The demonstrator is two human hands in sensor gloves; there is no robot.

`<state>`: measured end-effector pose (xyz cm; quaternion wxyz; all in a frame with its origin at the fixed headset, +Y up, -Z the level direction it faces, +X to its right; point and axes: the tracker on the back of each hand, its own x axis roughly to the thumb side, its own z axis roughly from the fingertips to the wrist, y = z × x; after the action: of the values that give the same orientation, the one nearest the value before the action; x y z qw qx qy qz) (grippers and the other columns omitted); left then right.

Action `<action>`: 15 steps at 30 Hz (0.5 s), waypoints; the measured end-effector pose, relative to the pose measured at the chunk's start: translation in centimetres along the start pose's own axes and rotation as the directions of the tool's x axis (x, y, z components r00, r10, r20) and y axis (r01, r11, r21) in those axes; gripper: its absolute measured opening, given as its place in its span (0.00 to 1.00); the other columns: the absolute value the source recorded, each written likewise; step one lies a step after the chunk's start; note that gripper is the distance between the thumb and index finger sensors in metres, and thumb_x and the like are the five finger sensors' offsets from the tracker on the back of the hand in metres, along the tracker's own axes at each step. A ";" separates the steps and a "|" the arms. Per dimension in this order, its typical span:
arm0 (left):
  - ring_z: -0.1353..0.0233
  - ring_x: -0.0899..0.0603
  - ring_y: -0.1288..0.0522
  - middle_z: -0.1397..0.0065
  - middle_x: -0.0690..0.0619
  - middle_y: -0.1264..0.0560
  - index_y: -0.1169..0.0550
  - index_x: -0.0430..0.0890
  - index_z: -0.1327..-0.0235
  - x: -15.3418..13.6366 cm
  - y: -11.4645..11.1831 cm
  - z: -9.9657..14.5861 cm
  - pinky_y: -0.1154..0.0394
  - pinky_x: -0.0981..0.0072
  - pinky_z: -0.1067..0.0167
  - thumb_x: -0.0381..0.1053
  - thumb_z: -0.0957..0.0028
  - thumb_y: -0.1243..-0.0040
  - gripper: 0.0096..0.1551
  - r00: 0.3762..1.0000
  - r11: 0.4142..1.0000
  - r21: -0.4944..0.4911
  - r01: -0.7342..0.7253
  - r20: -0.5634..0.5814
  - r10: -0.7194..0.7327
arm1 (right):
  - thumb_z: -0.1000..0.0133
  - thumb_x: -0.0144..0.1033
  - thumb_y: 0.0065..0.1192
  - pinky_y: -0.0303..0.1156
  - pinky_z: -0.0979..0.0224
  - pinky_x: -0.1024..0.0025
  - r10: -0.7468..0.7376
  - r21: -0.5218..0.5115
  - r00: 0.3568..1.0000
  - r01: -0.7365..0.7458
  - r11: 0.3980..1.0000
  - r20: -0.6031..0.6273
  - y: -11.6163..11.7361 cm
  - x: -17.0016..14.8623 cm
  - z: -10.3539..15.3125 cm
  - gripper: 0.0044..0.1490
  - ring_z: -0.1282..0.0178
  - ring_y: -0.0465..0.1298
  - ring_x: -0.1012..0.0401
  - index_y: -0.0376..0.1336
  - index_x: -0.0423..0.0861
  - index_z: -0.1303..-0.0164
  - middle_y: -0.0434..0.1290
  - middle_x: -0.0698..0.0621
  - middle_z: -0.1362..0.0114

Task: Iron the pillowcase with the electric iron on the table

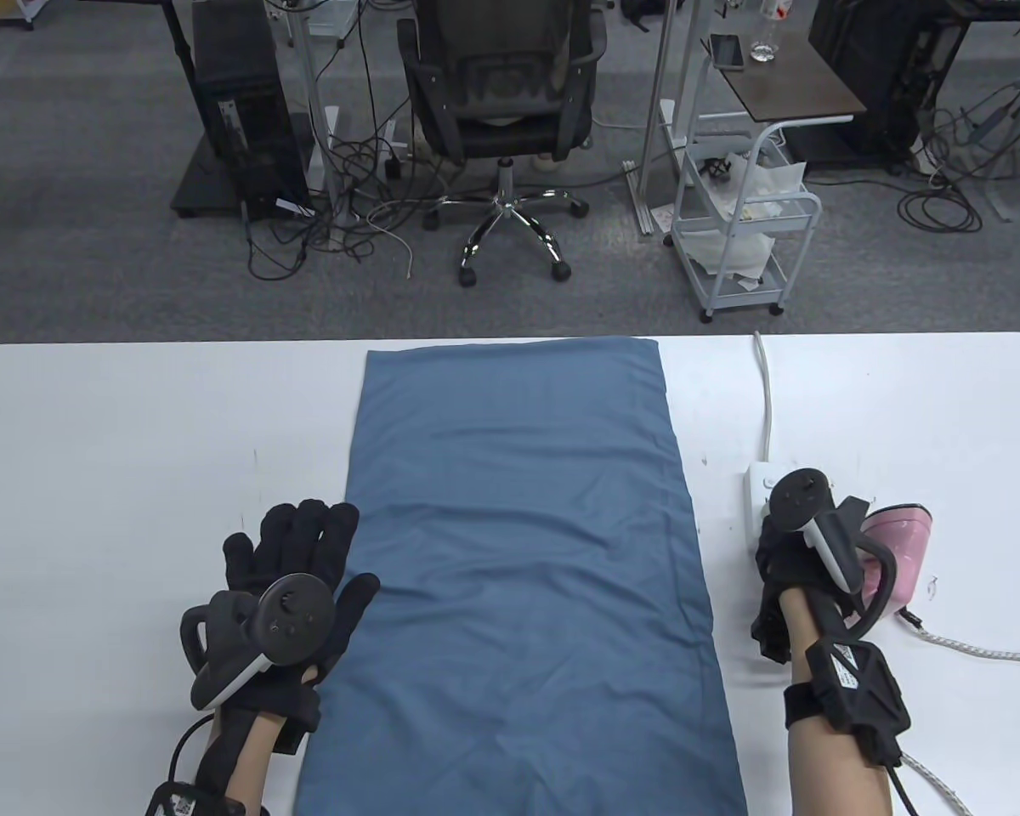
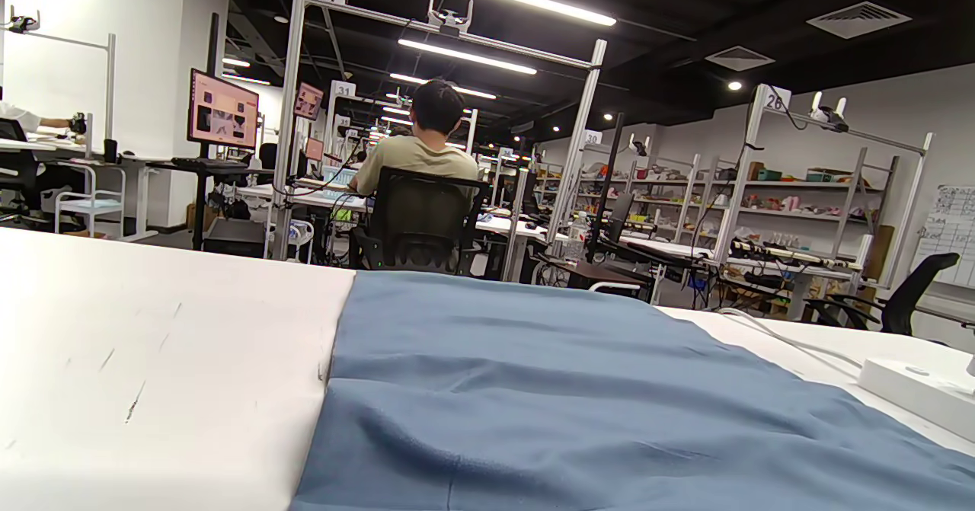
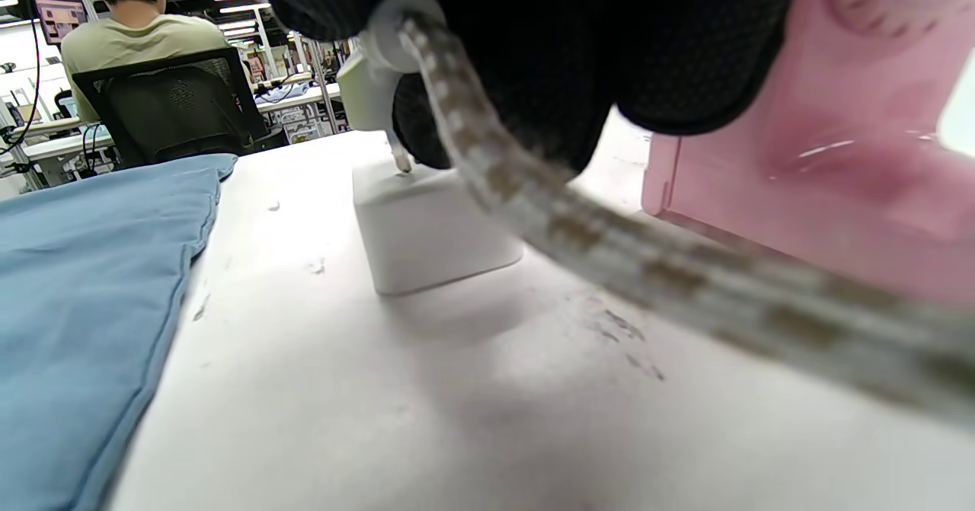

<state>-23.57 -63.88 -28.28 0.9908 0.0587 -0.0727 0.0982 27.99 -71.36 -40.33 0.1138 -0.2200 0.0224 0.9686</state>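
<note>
A blue pillowcase (image 1: 518,527) lies flat and lengthwise on the middle of the white table (image 1: 136,442); it also shows in the left wrist view (image 2: 571,389). My left hand (image 1: 297,544) rests open and flat on the table at the pillowcase's left edge, thumb on the cloth. A pink iron (image 1: 901,544) stands at the right. My right hand (image 1: 773,544) is beside it, over a white power strip (image 1: 758,489). In the right wrist view the fingers (image 3: 533,54) hold the iron's white plug (image 3: 369,92), prongs just above the power strip (image 3: 426,229). The braided cord (image 3: 609,252) hangs from the plug.
The power strip's white cable (image 1: 765,391) runs to the table's far edge. The iron's cord (image 1: 977,650) trails off to the right edge. Beyond the table stand an office chair (image 1: 501,110) and a white cart (image 1: 744,221).
</note>
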 end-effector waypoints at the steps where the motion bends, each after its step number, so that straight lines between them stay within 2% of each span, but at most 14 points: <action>1: 0.12 0.34 0.55 0.11 0.48 0.51 0.53 0.60 0.17 0.0 0.0 0.0 0.57 0.25 0.23 0.70 0.45 0.57 0.44 1.000 1.000 0.000 0.001 0.000 -0.001 | 0.40 0.40 0.52 0.74 0.37 0.46 0.004 0.012 1.000 -0.004 1.000 0.005 0.0 0.1 0.0 0.36 0.47 0.80 0.51 0.52 0.50 0.20 0.79 0.44 0.39; 2: 0.12 0.34 0.55 0.11 0.48 0.51 0.53 0.60 0.17 0.0 0.0 0.0 0.57 0.25 0.23 0.70 0.45 0.57 0.44 1.000 1.000 0.001 0.002 0.000 -0.002 | 0.40 0.40 0.52 0.74 0.36 0.46 0.031 0.058 1.000 -0.031 0.998 0.001 0.2 0.3 -0.2 0.37 0.46 0.79 0.51 0.50 0.50 0.19 0.78 0.44 0.38; 4: 0.12 0.34 0.55 0.11 0.48 0.51 0.53 0.60 0.17 -0.1 0.1 0.0 0.57 0.25 0.23 0.70 0.45 0.57 0.44 1.000 1.000 0.005 0.000 0.000 0.000 | 0.40 0.40 0.51 0.74 0.36 0.47 0.034 0.019 0.999 -0.034 0.999 -0.001 0.3 0.3 -0.2 0.37 0.46 0.80 0.51 0.50 0.49 0.19 0.79 0.45 0.39; 11: 0.12 0.34 0.55 0.11 0.48 0.51 0.53 0.60 0.17 -0.2 0.1 0.0 0.57 0.25 0.23 0.70 0.45 0.57 0.44 1.000 1.000 0.007 -0.005 -0.003 0.005 | 0.40 0.39 0.51 0.73 0.36 0.45 0.053 0.047 0.998 -0.052 0.998 -0.021 0.1 0.5 -0.4 0.36 0.46 0.79 0.50 0.51 0.49 0.19 0.79 0.44 0.39; 12: 0.12 0.34 0.55 0.11 0.48 0.51 0.53 0.60 0.17 -0.2 0.1 0.0 0.57 0.25 0.23 0.70 0.45 0.57 0.44 1.000 1.000 0.007 -0.003 -0.003 0.003 | 0.40 0.38 0.51 0.73 0.35 0.44 0.094 0.088 0.995 -0.090 0.992 -0.044 0.9 0.3 -0.9 0.36 0.46 0.79 0.49 0.51 0.48 0.19 0.80 0.43 0.38; 13: 0.12 0.34 0.55 0.11 0.48 0.51 0.53 0.60 0.17 -0.2 0.1 0.0 0.57 0.24 0.23 0.70 0.45 0.57 0.44 1.000 1.000 0.007 -0.002 -0.002 0.002 | 0.40 0.39 0.49 0.73 0.35 0.46 0.112 0.085 0.993 -0.109 0.990 -0.027 0.9 0.3 -0.7 0.36 0.46 0.79 0.51 0.49 0.49 0.19 0.79 0.46 0.39; 15: 0.12 0.34 0.55 0.11 0.48 0.51 0.53 0.60 0.17 -0.2 0.1 0.0 0.57 0.25 0.23 0.70 0.45 0.57 0.44 1.000 1.000 0.008 0.000 -0.002 0.000 | 0.40 0.39 0.50 0.73 0.35 0.45 0.064 0.045 0.997 -0.062 0.997 -0.031 1.2 0.2 -0.8 0.36 0.47 0.79 0.50 0.51 0.49 0.19 0.80 0.45 0.40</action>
<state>-23.78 -63.83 -28.28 0.9906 0.0626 -0.0711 0.0986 27.90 -72.53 -41.13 0.0876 -0.2323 0.0523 0.9673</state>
